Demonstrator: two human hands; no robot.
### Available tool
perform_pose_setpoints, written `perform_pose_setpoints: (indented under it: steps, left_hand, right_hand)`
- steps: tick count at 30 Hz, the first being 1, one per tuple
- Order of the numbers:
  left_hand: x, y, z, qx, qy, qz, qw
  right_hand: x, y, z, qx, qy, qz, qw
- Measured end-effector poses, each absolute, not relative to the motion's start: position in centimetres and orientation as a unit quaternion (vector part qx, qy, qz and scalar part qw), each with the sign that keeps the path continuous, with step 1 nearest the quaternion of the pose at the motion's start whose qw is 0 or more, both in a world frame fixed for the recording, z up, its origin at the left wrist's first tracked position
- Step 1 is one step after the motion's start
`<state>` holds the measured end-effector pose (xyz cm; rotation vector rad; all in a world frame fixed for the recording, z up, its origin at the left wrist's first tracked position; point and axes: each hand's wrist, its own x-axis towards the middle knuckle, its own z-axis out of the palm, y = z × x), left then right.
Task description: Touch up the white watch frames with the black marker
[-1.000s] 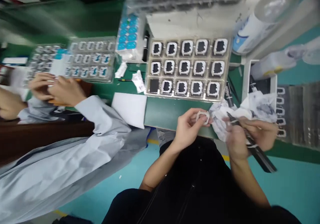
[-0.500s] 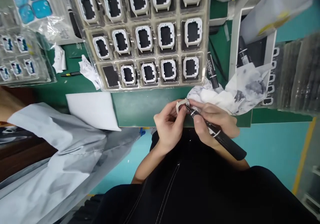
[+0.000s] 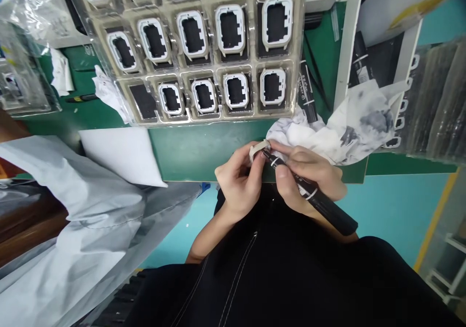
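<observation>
Between its thumb and fingers, my left hand (image 3: pixel 240 181) pinches a small pale watch-case frame (image 3: pixel 259 148), tilted on edge. My right hand (image 3: pixel 309 176) grips a black marker pen (image 3: pixel 320 200), its tip against or very close to the frame's near side; exact contact is hard to make out. The right fingertips also reach the frame's right end. Beyond the hands lies a clear plastic tray (image 3: pixel 189 119) of similar frames, such as a white watch-case frame (image 3: pixel 273 88). One pocket (image 3: pixel 143 102) at the tray's near left holds no frame.
A crumpled, ink-stained cloth (image 3: pixel 327 140) lies just beyond my right hand, with another marker (image 3: pixel 307 94) by it. A white box (image 3: pixel 344 60) stands behind. To the left are a white foam sheet (image 3: pixel 122 154) and a person's grey sleeve (image 3: pixel 91 186). Stacked trays (image 3: pixel 437 103) stand far right.
The view has shifted closer to the tray, which now sits higher and larger. The frame has turned slightly in my left fingers; both hands keep their holds.
</observation>
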<state>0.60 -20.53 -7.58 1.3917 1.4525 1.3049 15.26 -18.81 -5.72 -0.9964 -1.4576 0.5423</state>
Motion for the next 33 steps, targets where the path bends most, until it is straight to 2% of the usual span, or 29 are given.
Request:
perform_pose_setpoints:
  steps: [13,21,30,33]
  left_hand:
    - [0.7,-20.7,-7.9,0.541,0.58,0.502,0.344]
    - [0.8,-20.8,-7.7,0.523,0.586,0.499,0.365]
    - [1.1,-20.7,-7.7,0.581,0.572,0.492,0.305]
    - [0.9,-20.9,-7.9,0.585,0.574,0.486,0.303]
  right_hand:
    - [15.1,-18.8,-6.3,-0.428,-0.611,0.241,0.621]
    - [15.3,-19.1,-6.2,-0.458,-0.611,0.25,0.595]
    - [15.2,-19.4,-5.6,-0.475,-0.609,0.255,0.582]
    - [15.1,-19.9,-5.2,-0.516,-0.616,0.253,0.539]
